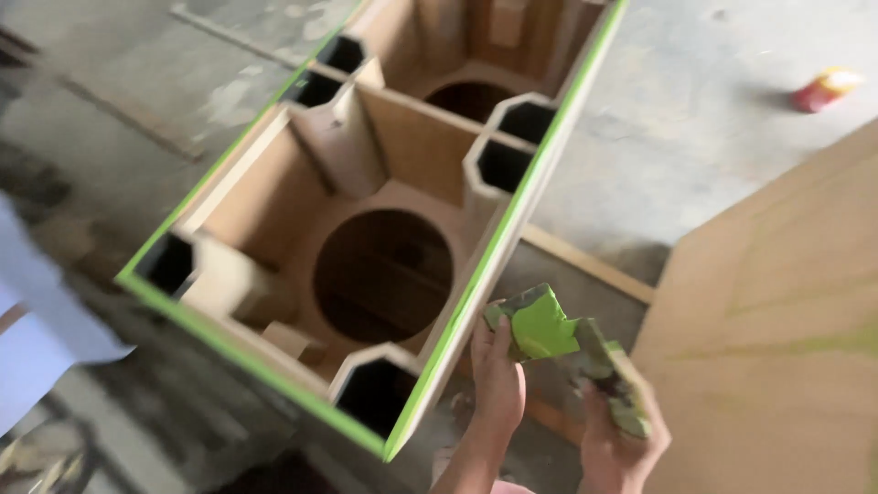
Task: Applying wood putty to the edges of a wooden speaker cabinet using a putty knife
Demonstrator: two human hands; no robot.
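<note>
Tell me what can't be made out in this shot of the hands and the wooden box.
Head view:
- right hand: its tool is caked in green, kind unclear.
- wooden box: far end cut off by top edge.
- red and yellow object: blurred, too small.
- left hand grips a green-smeared scraper.

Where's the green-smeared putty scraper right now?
In the head view the scraper sits low and right of centre, held by the left hand, beside the green-edged wooden box; the right hand holds a second smeared piece.

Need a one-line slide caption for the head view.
Left hand and right hand hold green-smeared scrapers beside an open wooden speaker box with green-coated edges.
</note>
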